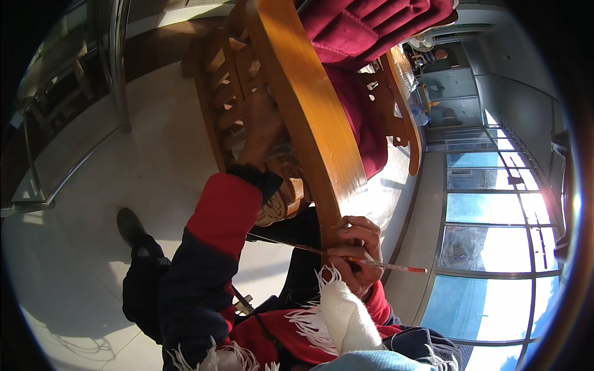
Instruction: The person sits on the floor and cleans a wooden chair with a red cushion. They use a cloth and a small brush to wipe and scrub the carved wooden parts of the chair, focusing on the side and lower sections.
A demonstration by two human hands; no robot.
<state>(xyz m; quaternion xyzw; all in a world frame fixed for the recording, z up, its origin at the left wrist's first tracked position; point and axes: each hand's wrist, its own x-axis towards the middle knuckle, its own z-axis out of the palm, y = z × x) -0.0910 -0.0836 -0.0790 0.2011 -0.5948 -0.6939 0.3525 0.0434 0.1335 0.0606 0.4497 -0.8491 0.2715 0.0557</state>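
A wooden armchair with a broad varnished armrest (308,102) and dark red upholstery (352,28) stands before me. My left hand (263,123) reaches under the armrest beside the carved slats, in shadow; its fingers are partly hidden, and whether it holds anything is unclear. At the armrest's near end, my right hand (361,255) pinches a slender stick (394,266) with printed markings and a red tip, its fingers against the wood. A thin line extends left from that hand towards my left cuff; whether it belongs to the stick is unclear. White fringed cloth (345,315) hangs near my right wrist.
Chrome tubing (116,69) stands at the left on the pale floor (158,157). Another carved wooden armrest (403,111) lies beyond the red seat. Large windows (487,250) line the right side. In the background are a fan (422,43), a water bottle (420,119) and a person (431,56).
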